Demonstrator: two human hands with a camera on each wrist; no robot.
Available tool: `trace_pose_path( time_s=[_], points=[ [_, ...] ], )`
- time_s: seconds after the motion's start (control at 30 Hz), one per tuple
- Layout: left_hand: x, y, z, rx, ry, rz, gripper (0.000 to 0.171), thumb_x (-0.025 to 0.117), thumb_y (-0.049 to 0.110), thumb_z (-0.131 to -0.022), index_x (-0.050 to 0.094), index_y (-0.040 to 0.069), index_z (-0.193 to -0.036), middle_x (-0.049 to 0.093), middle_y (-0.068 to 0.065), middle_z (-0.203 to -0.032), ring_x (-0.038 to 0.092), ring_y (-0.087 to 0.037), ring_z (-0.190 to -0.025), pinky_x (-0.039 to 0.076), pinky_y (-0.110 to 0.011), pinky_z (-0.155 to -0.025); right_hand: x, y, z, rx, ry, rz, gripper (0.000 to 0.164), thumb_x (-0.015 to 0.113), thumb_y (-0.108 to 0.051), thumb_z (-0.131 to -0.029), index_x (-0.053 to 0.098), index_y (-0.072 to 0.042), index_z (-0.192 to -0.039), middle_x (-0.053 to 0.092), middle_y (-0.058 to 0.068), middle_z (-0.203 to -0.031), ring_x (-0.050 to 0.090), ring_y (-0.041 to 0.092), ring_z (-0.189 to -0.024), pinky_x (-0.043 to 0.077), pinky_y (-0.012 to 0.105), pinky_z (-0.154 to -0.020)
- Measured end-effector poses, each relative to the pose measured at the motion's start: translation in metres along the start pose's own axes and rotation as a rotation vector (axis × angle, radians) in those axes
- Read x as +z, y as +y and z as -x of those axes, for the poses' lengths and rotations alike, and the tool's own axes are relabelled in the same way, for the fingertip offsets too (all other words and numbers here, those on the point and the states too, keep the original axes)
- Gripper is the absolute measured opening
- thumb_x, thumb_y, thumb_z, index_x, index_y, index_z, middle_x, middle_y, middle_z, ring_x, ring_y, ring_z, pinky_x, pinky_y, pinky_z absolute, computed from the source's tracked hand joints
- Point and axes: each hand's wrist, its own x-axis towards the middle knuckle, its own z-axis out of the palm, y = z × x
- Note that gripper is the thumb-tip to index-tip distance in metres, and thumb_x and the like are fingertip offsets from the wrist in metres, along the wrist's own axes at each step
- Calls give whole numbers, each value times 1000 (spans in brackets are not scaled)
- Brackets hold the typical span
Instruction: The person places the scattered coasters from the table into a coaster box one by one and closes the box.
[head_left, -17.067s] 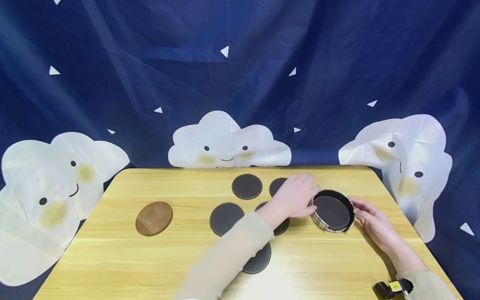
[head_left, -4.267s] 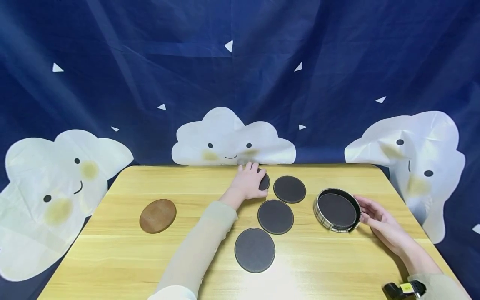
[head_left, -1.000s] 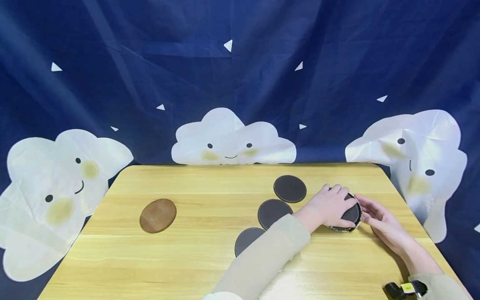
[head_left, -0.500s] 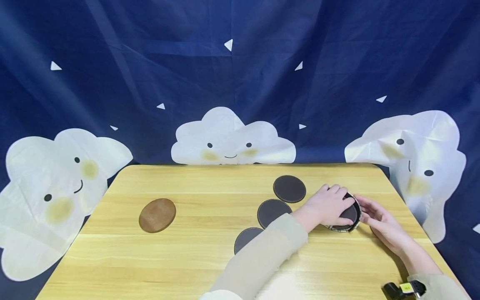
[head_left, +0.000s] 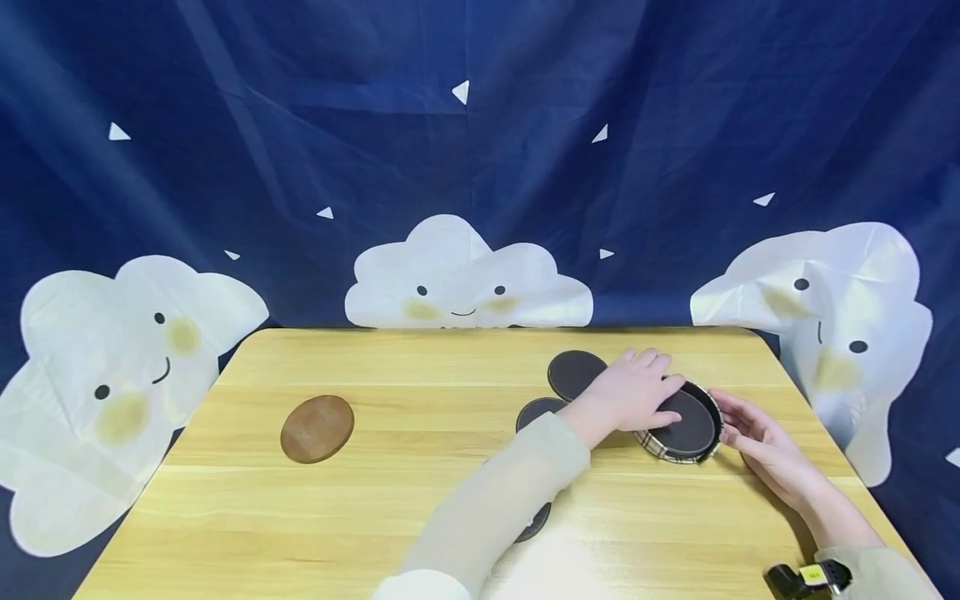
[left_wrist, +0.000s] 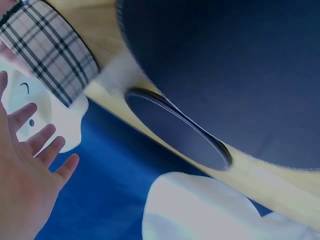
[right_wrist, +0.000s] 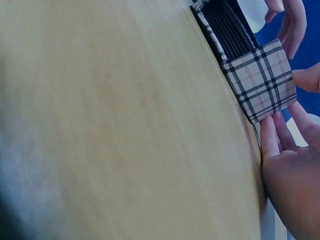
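My right hand (head_left: 757,442) grips the right side of a round plaid coaster holder (head_left: 662,447), thumb and fingers against its outer wall. Black coasters (right_wrist: 231,32) are stacked inside, the top one (head_left: 693,429) lying flat. Over the holder's left edge hovers my left hand (head_left: 626,392); its fingers are spread and hold nothing, as the left wrist view shows. Left of the holder, a black coaster (head_left: 573,372) lies at the back of the table. A second black coaster (head_left: 534,410) and a third black coaster (head_left: 536,527) are partly hidden by my left sleeve.
A brown round coaster (head_left: 317,429) lies alone on the left of the wooden table (head_left: 247,517). Behind the table hangs a blue curtain (head_left: 375,167) with white clouds. A small black device (head_left: 806,577) is strapped to my right wrist.
My left hand put a black coaster from the back of the table into the holder, pressed there, then lifted off leftward. Fewer black coasters lie on the table. My right hand stayed at the holder.
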Motion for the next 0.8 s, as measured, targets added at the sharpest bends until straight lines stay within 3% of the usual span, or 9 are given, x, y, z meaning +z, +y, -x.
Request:
trace_pose_path(
  time_s=[0.33,0.47,0.8],
  points=[
    [14,-29,11,-49,23,-3,53,41,69,-106,51,35,-147,46,6,-154,42,-14,-146,38,-35,-116,-1,1,0,-5,5,20,64,38,21,-101,52,-14,-152,63,-10,-146,61,1,-126,48,13,-102],
    [20,-38,14,-69,11,19,54,41,68,-106,50,35,-148,46,4,-156,41,-15,-149,37,-37,-120,-2,2,0,-11,0,0,64,37,22,-101,51,-12,-153,63,-9,-146,61,2,-127,48,13,-102],
    [34,-53,22,-118,-23,20,55,43,66,-106,54,31,-148,47,-1,-157,42,-19,-148,36,-41,-122,-2,2,0,-11,-9,2,64,37,22,-101,50,-11,-154,63,-9,-147,61,1,-127,48,13,-103]
  ],
)
